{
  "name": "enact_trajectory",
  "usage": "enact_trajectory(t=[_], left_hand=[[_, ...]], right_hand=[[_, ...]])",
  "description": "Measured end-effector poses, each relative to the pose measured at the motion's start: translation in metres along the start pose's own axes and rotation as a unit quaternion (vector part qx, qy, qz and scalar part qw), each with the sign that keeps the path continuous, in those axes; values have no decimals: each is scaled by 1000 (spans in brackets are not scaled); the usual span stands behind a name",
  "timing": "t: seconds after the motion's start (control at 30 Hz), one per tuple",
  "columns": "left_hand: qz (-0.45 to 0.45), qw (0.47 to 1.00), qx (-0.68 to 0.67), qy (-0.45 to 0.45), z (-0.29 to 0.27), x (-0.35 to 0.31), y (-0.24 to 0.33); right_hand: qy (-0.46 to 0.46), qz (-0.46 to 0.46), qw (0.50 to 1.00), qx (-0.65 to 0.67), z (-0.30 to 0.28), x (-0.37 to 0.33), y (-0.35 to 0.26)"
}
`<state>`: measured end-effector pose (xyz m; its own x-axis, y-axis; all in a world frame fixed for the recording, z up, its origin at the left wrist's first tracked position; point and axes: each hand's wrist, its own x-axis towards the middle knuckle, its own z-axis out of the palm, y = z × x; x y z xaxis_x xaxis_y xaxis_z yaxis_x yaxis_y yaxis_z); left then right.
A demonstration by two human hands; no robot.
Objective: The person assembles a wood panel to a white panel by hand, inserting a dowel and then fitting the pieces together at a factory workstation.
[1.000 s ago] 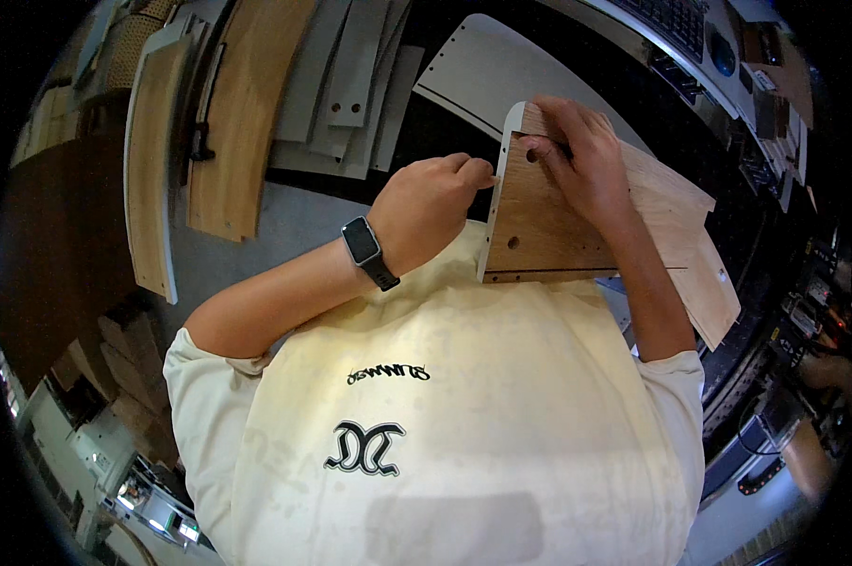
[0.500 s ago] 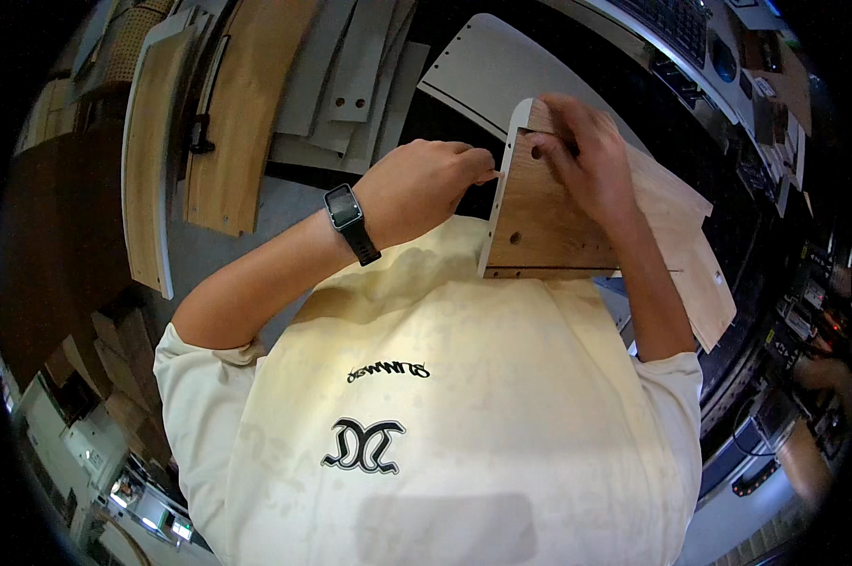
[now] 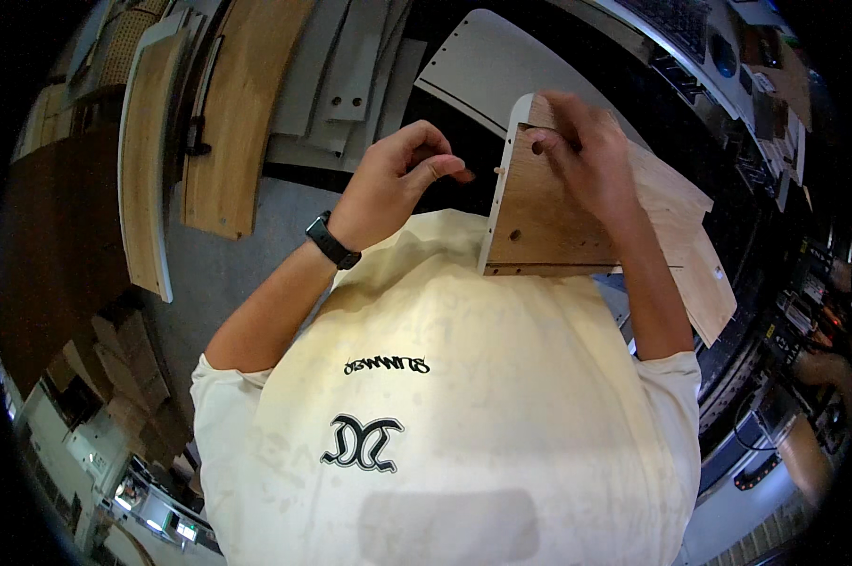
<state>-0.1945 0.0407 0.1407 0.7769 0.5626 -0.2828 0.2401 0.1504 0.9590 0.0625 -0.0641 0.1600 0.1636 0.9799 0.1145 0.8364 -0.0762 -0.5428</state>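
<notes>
The wooden panel [image 3: 562, 226] stands tilted in my right grip [image 3: 581, 141], which clasps it by its upper end, thumb on the brown face near a round hole and fingers round the far side. Its narrow white edge [image 3: 494, 222], dotted with small dark holes, faces my left grip. From that edge, left of my right grip, a small wooden dowel [image 3: 498, 171] juts out at a slight angle, as far as I can judge. My left grip [image 3: 388, 189] is apart from it, just to the left, fingers curled toward the thumb; I cannot tell whether something tiny is pinched there.

What could go wrong, I think: the dowel may sit shallow, so a knock from my left knuckles or a sudden turn of the panel could shake it loose. Pressed askew, it could snap or chip the rim of its hole. Only one hand bears the panel, so a push low on the edge, well below my right grip, could twist it in my fingers.

Beyond my right grip lies a white panel [image 3: 492, 66]; to its right, pale boards [image 3: 676, 193]. Past my left grip stand grey panels [image 3: 355, 61] and a long wooden board [image 3: 232, 123].
</notes>
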Motion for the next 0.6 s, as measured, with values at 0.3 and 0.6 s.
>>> enact_trajectory(t=[0.3,0.6], left_hand=[[-54,961,-246,114,42,-26,-23],[-31,971,-187,143,63,-25,-7]], right_hand=[[6,-8,1000,-25,1,1,3],[18,-35,999,-24,2,2,10]])
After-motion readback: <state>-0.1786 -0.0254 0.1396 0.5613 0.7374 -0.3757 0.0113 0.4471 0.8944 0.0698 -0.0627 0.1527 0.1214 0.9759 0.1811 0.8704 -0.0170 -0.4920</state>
